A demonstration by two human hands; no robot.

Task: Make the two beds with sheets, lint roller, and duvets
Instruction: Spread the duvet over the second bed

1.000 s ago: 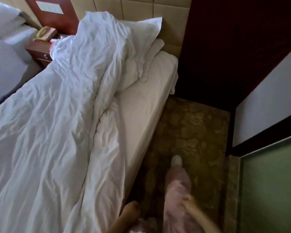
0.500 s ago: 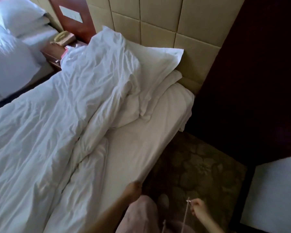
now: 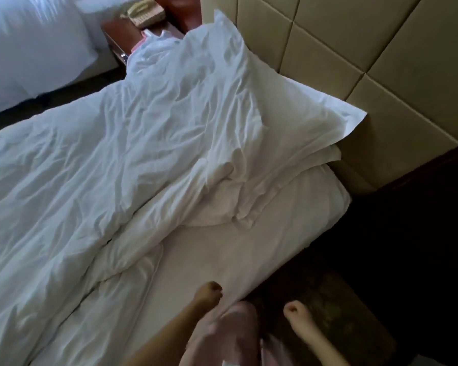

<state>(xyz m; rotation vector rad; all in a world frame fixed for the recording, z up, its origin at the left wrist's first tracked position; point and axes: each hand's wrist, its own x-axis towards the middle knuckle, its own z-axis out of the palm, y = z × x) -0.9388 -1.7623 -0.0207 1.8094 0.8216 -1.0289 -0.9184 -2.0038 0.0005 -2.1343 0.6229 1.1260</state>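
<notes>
Head view, looking down: the left hand [image 3: 209,291] hangs over the bare bottom sheet [image 3: 249,254] close to the mattress edge, its fingers [image 3: 215,287] curled under. Blur hides whether they touch or pinch the sheet. The right hand [image 3: 294,311] is off the bed, over the patterned carpet [image 3: 336,307], clenched into a small fist with nothing visible in it. Between the two forearms shows pale pink clothing [image 3: 236,336].

Just left of the left hand begins the rumpled white duvet [image 3: 103,180]. It is bunched toward the far side of the bed, so a strip of sheet lies uncovered along the near edge. Its upper end is heaped over the stacked pillows [image 3: 296,109], whose corner pokes out against the padded beige headboard [image 3: 381,62].

Beyond the duvet stand a wooden nightstand [image 3: 117,33] with a telephone [image 3: 144,13] on it and, further left, the second bed [image 3: 24,48], white-covered, across a dark gap of floor.
</notes>
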